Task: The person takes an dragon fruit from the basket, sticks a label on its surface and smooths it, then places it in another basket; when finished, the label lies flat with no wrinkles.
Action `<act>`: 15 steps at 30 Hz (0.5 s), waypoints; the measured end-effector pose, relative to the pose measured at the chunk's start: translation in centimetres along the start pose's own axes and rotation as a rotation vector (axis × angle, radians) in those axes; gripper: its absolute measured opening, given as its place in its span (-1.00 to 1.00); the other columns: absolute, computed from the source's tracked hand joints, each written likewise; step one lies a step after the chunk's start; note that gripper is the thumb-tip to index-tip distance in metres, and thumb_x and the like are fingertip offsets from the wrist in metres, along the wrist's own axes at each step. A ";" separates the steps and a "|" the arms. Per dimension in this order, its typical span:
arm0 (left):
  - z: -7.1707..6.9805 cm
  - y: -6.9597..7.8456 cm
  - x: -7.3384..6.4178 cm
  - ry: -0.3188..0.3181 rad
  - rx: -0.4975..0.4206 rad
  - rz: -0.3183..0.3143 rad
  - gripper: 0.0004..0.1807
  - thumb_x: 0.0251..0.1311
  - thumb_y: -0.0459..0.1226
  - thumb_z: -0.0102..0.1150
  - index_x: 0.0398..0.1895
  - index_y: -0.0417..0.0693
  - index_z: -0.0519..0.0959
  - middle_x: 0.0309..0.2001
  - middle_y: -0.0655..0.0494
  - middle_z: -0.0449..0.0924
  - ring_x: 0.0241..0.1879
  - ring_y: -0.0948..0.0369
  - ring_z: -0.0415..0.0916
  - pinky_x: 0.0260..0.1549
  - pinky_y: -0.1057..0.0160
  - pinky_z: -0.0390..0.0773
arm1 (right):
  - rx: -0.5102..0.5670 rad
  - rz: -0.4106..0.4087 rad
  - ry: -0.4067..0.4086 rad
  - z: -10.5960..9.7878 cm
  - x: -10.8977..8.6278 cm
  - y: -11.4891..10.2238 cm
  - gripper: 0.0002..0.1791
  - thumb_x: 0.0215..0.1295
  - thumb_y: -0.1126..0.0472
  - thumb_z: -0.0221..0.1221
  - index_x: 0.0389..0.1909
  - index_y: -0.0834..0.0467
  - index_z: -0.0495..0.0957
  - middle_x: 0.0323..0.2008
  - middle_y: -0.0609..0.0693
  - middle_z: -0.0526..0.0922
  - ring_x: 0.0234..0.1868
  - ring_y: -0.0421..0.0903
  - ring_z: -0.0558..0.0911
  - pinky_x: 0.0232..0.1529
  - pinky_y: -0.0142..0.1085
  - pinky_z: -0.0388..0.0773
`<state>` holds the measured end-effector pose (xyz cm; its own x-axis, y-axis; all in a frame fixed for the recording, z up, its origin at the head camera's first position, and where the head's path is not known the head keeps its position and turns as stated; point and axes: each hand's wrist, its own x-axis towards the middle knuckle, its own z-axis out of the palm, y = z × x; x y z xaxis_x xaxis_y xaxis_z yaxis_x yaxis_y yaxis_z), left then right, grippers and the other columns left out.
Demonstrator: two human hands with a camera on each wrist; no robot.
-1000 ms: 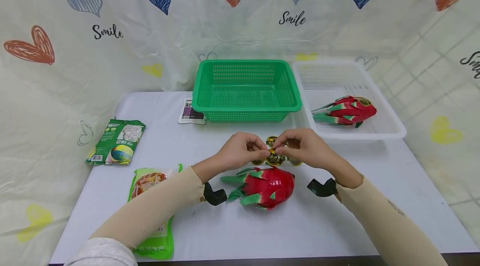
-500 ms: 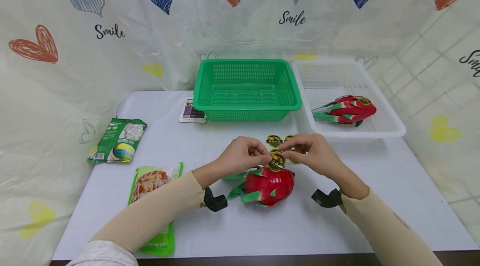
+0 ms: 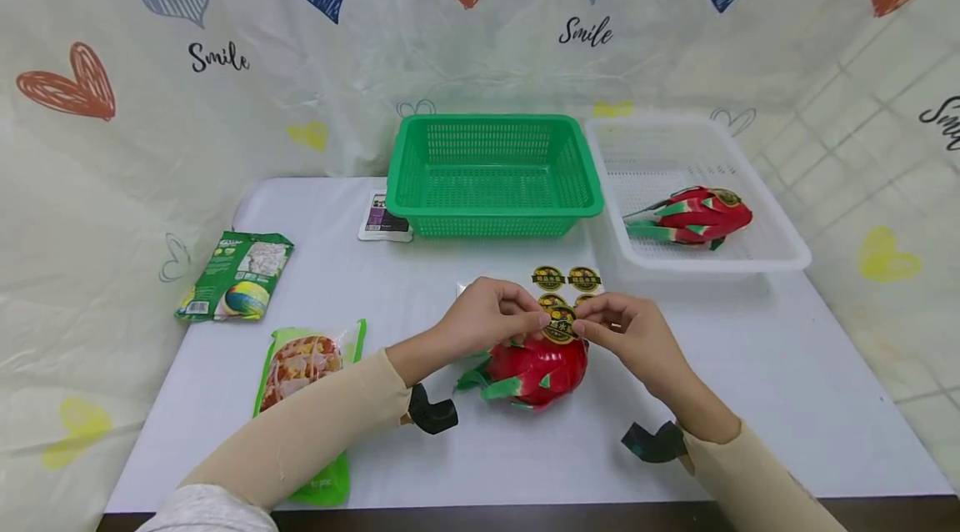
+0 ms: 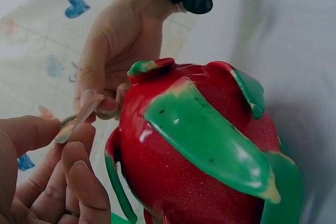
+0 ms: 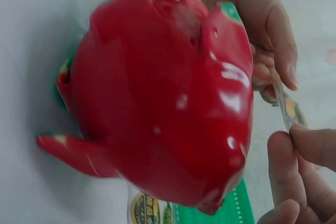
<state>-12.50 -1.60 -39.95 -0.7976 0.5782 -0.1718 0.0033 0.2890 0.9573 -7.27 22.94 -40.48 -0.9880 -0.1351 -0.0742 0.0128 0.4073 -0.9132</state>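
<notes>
A round black-and-gold sticker [image 3: 559,325] is stretched between my two hands. My left hand [image 3: 487,317] pinches its left edge with thumb and fingertips, and my right hand [image 3: 632,338] pinches the right edge. Seen from the left wrist, the sticker [image 4: 79,120] looks thin and slightly bent. Beneath the hands lies a red dragon fruit [image 3: 542,373] with green scales; in the head view the sticker overlaps its far edge. Behind the hands is a sheet of similar stickers [image 3: 566,288], partly hidden by them.
A green basket [image 3: 495,225] stands at the back, beside a white basket [image 3: 720,263] holding another dragon fruit [image 3: 693,217] that bears a sticker. A purple-and-white packet [image 3: 385,219] lies by the green basket. Two green packages [image 3: 236,275] lie to the left.
Both hands have moved the sticker away from the sheet, toward the person and slightly right. More of the sheet shows now. The dragon fruit has stayed in place.
</notes>
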 end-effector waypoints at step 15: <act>0.8 1.9 -0.5 -0.055 0.429 0.045 -0.55 0.35 -0.09 0.34 -0.76 0.10 0.68 -0.74 0.22 0.64 -0.83 0.39 0.29 -0.77 0.43 0.12 | -0.081 0.143 0.058 0.4 -1.4 -0.4 -0.75 0.36 0.12 0.39 -0.09 0.20 0.75 -0.38 0.04 0.73 -0.52 -0.18 0.48 -0.61 -0.32 0.44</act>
<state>-11.63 -0.74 -38.25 -0.7578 0.6339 -0.1550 0.2973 0.5468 0.7827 -5.86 22.62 -40.22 -0.9843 -0.0195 -0.1753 0.1434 0.4904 -0.8596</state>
